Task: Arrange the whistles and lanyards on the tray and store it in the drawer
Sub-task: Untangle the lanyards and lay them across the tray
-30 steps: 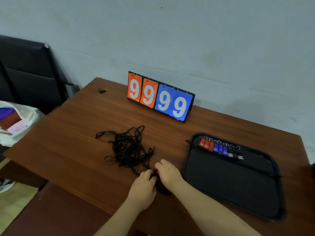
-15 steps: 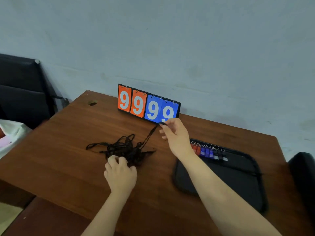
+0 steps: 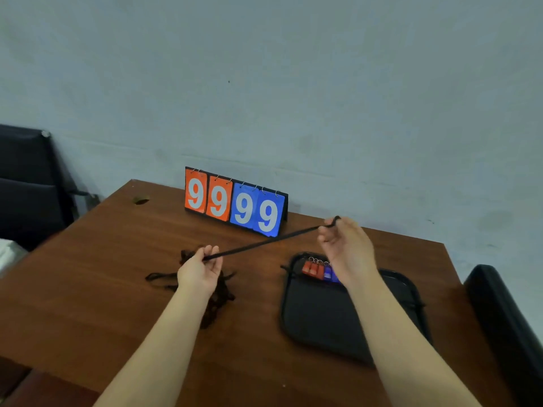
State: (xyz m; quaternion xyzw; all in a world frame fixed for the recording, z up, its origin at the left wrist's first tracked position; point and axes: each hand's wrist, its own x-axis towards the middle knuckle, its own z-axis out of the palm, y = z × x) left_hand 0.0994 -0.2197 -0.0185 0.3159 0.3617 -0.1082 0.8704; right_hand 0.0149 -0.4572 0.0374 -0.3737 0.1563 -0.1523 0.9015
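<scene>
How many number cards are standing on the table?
4, side by side: leftmost orange card, second orange card, third blue card, rightmost blue card. None seems hidden.

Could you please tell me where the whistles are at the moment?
In the head view, the whistles lie in a row at the far edge of the black tray, right of the lanyard pile, partly hidden behind the right hand.

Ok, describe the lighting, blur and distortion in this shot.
Head view: soft, even light, no glare on the table; wide-angle bend skews its edges; scoreboard digits sharp; the stretched lanyard reads clearly; whistles soft, partly hidden behind the right forearm.
</scene>
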